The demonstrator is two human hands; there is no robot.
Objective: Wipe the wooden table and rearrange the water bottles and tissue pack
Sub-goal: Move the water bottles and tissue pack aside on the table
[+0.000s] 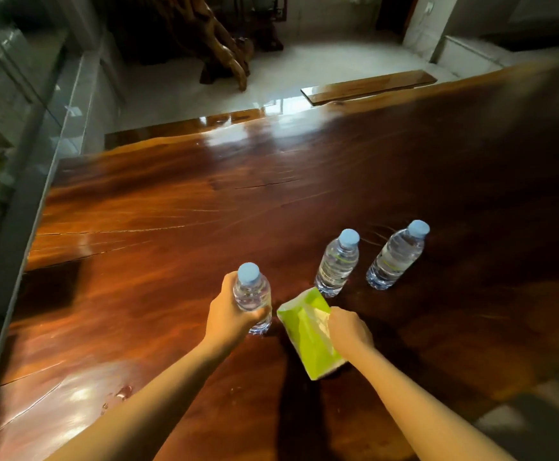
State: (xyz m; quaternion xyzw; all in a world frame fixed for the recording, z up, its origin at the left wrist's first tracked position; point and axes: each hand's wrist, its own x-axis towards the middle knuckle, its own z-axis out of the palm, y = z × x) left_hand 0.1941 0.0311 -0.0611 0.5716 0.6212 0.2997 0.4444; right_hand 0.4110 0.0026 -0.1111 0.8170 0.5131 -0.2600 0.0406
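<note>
Left hand (228, 316) grips an upright clear plastic bottle (252, 296); right hand (349, 331) holds the glossy green tissue pack (304, 331), long axis angled away-left on the polished wooden table (171, 211).

The glossy reddish-brown wooden table (178, 207) is showing streaky grain in orange and dark brown bands, with white glare shining along its far edge. Three clear plastic water bottles are each wearing a pale blue cap: the bottle in the left hand (252, 296), the middle bottle (337, 262) and the right-most bottle (396, 256). The lime-green tissue pack (306, 331) is showing a cream-white patch where its wrapper is opening. Beyond the table, the pale whitish tiled floor (304, 61) is gleaming, and a dark brown carved root sculpture (218, 41) is looking golden-brown on its lit limbs.
</note>
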